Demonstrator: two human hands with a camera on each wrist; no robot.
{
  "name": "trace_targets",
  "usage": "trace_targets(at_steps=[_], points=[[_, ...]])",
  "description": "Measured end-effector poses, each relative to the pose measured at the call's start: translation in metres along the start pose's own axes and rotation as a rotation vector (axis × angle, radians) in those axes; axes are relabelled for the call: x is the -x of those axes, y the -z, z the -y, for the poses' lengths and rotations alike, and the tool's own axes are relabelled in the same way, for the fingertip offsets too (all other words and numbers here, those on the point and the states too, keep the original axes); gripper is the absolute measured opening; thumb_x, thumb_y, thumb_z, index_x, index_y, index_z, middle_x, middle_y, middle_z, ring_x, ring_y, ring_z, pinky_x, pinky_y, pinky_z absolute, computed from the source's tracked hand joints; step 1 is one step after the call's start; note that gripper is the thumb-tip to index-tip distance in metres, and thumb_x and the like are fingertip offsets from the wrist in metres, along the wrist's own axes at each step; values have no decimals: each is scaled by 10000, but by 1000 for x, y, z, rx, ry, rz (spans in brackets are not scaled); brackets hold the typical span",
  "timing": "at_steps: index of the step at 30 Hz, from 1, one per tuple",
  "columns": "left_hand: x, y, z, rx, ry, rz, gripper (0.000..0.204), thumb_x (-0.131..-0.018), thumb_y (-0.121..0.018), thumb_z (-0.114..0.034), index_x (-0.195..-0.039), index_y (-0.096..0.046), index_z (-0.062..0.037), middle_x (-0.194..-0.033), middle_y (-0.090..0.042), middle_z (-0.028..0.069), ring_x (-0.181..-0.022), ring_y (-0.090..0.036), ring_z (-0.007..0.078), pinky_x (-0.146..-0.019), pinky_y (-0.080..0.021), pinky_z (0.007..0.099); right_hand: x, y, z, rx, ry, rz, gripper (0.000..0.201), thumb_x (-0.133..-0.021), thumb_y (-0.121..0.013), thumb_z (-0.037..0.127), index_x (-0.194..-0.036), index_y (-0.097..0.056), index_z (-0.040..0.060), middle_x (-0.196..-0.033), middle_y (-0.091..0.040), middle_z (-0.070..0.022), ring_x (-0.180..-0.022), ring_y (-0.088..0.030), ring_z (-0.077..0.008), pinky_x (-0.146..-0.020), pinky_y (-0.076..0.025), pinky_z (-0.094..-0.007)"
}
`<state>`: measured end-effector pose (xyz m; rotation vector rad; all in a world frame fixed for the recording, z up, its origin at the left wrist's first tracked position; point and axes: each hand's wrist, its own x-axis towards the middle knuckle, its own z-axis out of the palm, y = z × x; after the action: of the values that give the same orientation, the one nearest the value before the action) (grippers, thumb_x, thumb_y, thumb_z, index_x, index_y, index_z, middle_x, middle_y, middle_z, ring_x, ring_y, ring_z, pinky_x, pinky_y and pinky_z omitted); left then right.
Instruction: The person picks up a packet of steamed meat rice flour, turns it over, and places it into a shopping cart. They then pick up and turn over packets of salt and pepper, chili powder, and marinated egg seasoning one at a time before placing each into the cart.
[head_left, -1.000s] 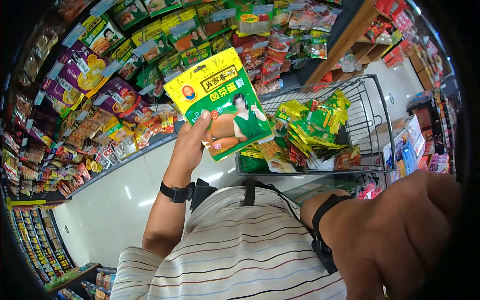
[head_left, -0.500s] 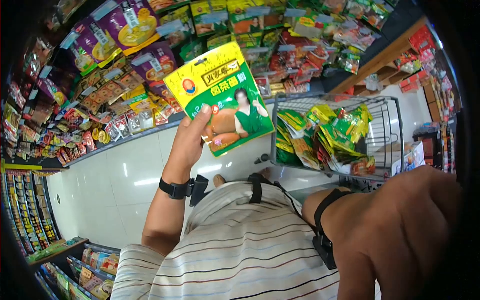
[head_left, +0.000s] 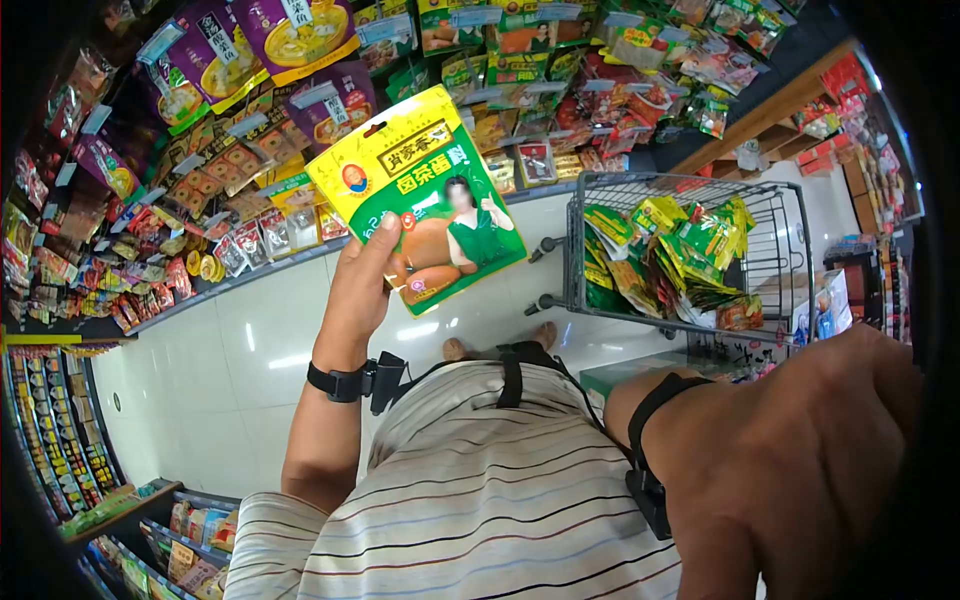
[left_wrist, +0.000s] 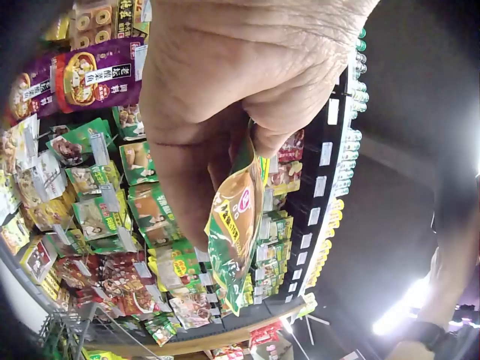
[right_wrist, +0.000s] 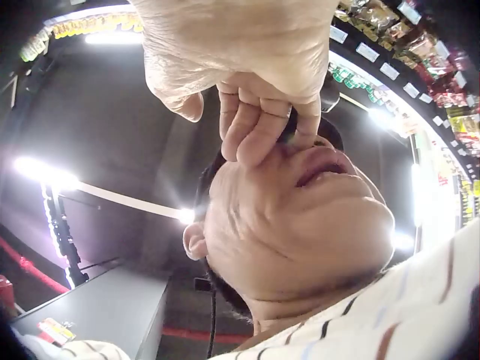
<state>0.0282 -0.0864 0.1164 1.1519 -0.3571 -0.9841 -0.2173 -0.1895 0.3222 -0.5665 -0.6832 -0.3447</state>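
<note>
In the head view my left hand (head_left: 357, 290) holds up a yellow and green packet of tea egg seasoning (head_left: 430, 190), its printed front facing me. The thumb lies over the front and the other fingers are hidden behind. Seen from the left wrist, the seasoning packet (left_wrist: 238, 217) hangs edge-on from the fingers. My right hand (head_left: 800, 460) is raised large and close at the lower right. The right wrist view shows this right hand (right_wrist: 244, 67) with fingers loosely bent against the person's face near the nose, holding nothing.
A wire shopping cart (head_left: 575, 245) with many yellow and green packets (head_left: 690, 240) stands ahead to the right. Shelves of hanging packets (head_left: 300, 40) curve along the front and left. Pale floor tiles (head_left: 230, 360) lie below, and a low goods rack (head_left: 190, 535) stands at the lower left.
The cart now appears farther right, with floor and feet showing beside it. The shelf view has shifted. My left hand still holds the seasoning packet, slightly farther left; the right hand stays raised.
</note>
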Motion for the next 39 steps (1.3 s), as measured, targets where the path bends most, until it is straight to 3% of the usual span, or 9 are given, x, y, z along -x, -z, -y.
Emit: trace_targets(at_steps=[5, 8, 16, 22, 28, 31, 32, 37, 39], points=[[-5, 37, 8, -35, 14, 86, 374, -1026, -539, -318, -1255, -594, -28, -1198, -651, 66, -1063, -625, 158, -908, -493, 304, 0, -8, -13, 32, 14, -29, 236, -932, -512, 154, -751, -589, 24, -681, -587, -155, -502, -530, -280, -450, -386, -445], [3, 32, 1, 8, -12, 174, 394, -1036, -514, -305, -1304, -555, -18, -1249, -630, 86, -1120, -617, 187, -962, -488, 330, 2, -14, -18, 64, 14, -58, 229, -929, -523, 154, -755, -595, 24, -684, -589, -149, -501, -525, -273, -447, -382, -435], [11, 45, 8, -3, -7, 143, 480, -1031, -511, -318, -1383, -454, 4, -1329, -577, 121, -1187, -589, 235, -1023, -474, 385, 12, -10, -43, 213, -40, -260, 211, -924, -553, 155, -768, -611, 23, -692, -593, -135, -496, -514, -255, -440, -371, -408], [17, 46, 20, 5, 62, 134, 429, -1030, -523, -317, -1311, -535, 7, -1267, -619, 110, -1132, -616, 204, -976, -491, 349, 40, 38, -49, 742, -593, -528, 307, -1028, -504, 221, -872, -640, -5, -648, -596, -27, -462, -468, -55, -447, -366, -235], [16, 40, 32, -18, 138, 136, 405, -1019, -553, -331, -1243, -599, 3, -1178, -662, 87, -1035, -641, 162, -902, -508, 306, 94, 86, -49, 847, -660, -847, 358, -1057, -475, 304, -971, -616, -13, -721, -638, -38, -489, -522, -61, -455, -393, -213], [16, 34, 36, -74, 194, 159, 393, -1016, -560, -338, -1210, -616, 0, -1129, -676, 77, -987, -645, 145, -858, -512, 287, 114, 95, -54, 802, -622, -968, 365, -1064, -458, 300, -978, -620, -16, -767, -655, -66, -576, -600, -98, -545, -481, -219], [19, 24, 38, -69, 175, 126, 380, -1012, -567, -344, -1173, -632, -7, -1064, -687, 58, -923, -640, 119, -802, -509, 260, 121, 99, -54, 827, -603, -951, 361, -1064, -459, 296, -985, -621, -16, -787, -660, -70, -625, -618, -108, -593, -500, -226], [17, 6, 50, -115, 192, 147, 372, -1017, -559, -333, -1184, -629, -9, -1073, -682, 50, -925, -630, 106, -820, -498, 257, 156, 114, -47, 996, -496, -819, 343, -1061, -468, 286, -1010, -627, -14, -846, -672, -67, -822, -659, -134, -777, -539, -260], [14, -13, 48, -104, 184, 133, 378, -1018, -556, -336, -1193, -627, -8, -1082, -680, 49, -935, -628, 105, -830, -492, 256, 153, 113, -37, 962, -477, -831, 334, -1055, -481, 284, -989, -626, -9, -845, -660, -54, -822, -643, -114, -753, -528, -247]])
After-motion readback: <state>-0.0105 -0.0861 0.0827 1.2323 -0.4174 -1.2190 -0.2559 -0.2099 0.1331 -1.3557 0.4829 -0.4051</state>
